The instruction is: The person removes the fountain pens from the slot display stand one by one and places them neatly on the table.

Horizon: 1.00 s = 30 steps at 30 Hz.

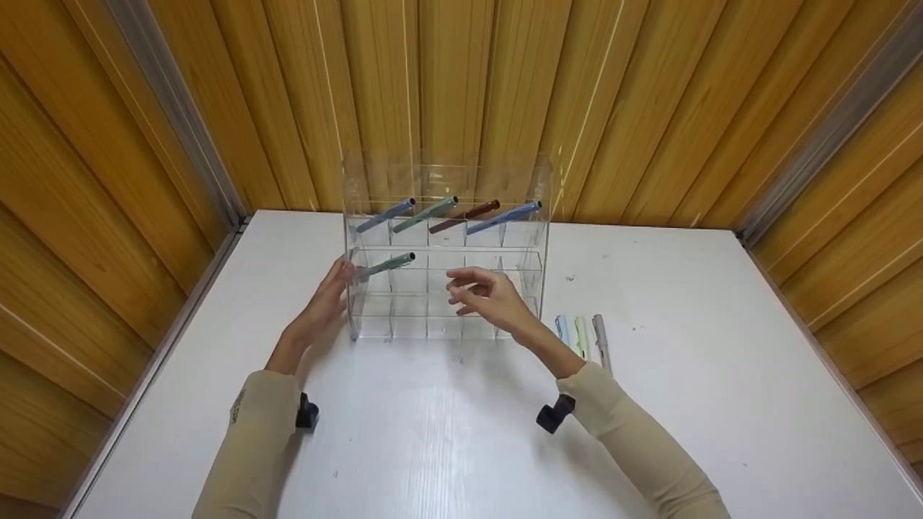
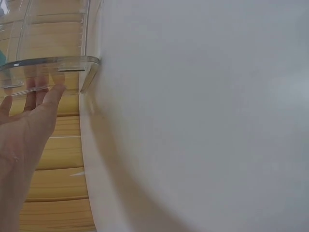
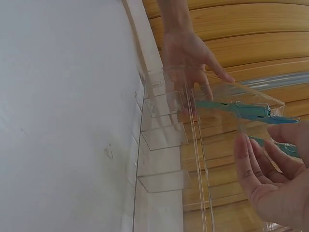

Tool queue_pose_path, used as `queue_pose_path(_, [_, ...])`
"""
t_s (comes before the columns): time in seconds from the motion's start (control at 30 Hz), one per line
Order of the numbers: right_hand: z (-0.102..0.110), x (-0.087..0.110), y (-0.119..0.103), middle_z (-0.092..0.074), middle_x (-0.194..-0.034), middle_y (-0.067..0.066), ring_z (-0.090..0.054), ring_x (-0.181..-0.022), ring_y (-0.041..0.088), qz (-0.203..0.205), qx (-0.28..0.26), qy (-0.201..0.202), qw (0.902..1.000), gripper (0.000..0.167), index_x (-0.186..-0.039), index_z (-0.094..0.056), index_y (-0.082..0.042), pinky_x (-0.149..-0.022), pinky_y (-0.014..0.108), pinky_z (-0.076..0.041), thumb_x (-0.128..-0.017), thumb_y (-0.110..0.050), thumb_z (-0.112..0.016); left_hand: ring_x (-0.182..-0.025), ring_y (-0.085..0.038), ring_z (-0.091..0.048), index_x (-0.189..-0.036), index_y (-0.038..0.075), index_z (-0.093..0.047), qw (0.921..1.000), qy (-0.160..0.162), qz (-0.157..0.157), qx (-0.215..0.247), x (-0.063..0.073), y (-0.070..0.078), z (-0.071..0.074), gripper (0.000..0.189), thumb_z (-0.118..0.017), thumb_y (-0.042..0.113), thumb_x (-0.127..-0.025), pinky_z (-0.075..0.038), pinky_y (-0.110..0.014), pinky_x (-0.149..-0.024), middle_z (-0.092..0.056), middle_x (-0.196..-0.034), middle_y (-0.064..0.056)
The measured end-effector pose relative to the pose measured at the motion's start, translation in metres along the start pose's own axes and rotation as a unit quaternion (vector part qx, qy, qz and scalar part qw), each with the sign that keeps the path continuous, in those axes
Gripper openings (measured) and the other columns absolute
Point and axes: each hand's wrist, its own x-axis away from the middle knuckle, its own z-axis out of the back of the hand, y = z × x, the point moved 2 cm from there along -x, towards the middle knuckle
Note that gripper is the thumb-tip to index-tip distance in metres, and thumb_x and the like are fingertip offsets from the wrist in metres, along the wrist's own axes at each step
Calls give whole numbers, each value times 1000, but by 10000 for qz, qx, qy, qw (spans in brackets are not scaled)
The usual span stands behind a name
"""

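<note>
A clear acrylic pen rack (image 1: pixel 447 328) stands on the table. Its top tier holds a blue pen (image 1: pixel 387 215), a green pen (image 1: pixel 425 215), a dark red pen (image 1: pixel 465 217) and another blue pen (image 1: pixel 505 218), all slanted. In the tier below, a dark green pen (image 1: pixel 389 264) lies at the far left. My left hand (image 1: pixel 324 299) touches the rack's left side panel (image 2: pixel 48 62) with fingers extended. My right hand (image 1: pixel 494 299) hovers before the rack's middle, fingers loosely bent with nothing between them; the right wrist view shows this hand (image 3: pixel 280 179) near a teal pen (image 3: pixel 251 111).
Right of the rack, a light blue pen (image 1: pixel 562 329), a light green pen (image 1: pixel 581 335) and a grey pen (image 1: pixel 601 335) lie on the white table (image 1: pixel 692 375), partly behind my right forearm. Wood-patterned walls (image 1: pixel 454 79) enclose the table at the back and sides.
</note>
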Motion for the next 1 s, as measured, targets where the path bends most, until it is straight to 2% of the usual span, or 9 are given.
queue_pose_path(0.07, [-9,-4,0,-69,-128,22,-73,-101,15,85,-92,6,9999,41,-140,-62,3,-86,32,-64,-101,-9,-69,-164,-35,8,-170,24,5,10000,48,46,-2,3,0,3,76,-27,58,-110,-4,-60,-132,6,-178,-12])
queue_pose_path(0.1, [-13,-6,0,-68,-130,22,-72,-99,9,120,-141,11,9998,43,-141,-61,3,-87,32,-64,-100,-8,-69,-164,-35,9,-170,24,6,10000,60,56,-19,4,0,3,76,-27,59,-110,-4,-61,-131,7,-178,-12])
queue_pose_path(0.27, [-28,-16,-1,-65,-138,23,-72,-99,7,275,-401,124,9987,50,-146,-56,5,-89,34,-64,-99,-4,-70,-164,-35,9,-170,24,5,9999,85,86,-51,5,-1,4,77,-28,60,-110,-5,-60,-132,6,-178,-12])
queue_pose_path(0.5, [-41,-32,-5,-61,-143,25,-74,-105,18,613,-364,174,9973,58,-153,-47,4,-88,37,-64,-100,-3,-69,-164,-35,11,-169,24,7,10000,-65,23,-52,1,2,-1,76,-24,61,-109,-3,-62,-131,9,-177,-13])
queue_pose_path(0.7, [-54,-45,-5,-56,-146,26,-76,-106,22,377,-717,52,9967,56,-155,-45,1,-89,37,-64,-103,-5,-65,-164,-33,12,-169,25,8,10000,-59,40,13,-1,2,-2,75,-23,59,-110,-2,-60,-132,11,-177,-11])
queue_pose_path(0.83, [-62,-51,-5,-55,-149,23,-77,-102,18,201,-1014,40,9946,52,-155,-46,0,-87,38,-65,-105,-6,-62,-164,-33,12,-169,27,8,9999,-50,89,-21,-1,2,-3,76,-24,61,-109,-1,-61,-131,12,-177,-9])
queue_pose_path(1.0, [-70,-58,-3,-60,-144,21,-77,-94,12,-35,-1280,188,9916,45,-150,-52,-1,-83,35,-66,-107,-10,-60,-164,-35,11,-169,27,6,10000,-14,90,33,-2,1,-2,75,-26,60,-109,-2,-62,-131,9,-178,-11])
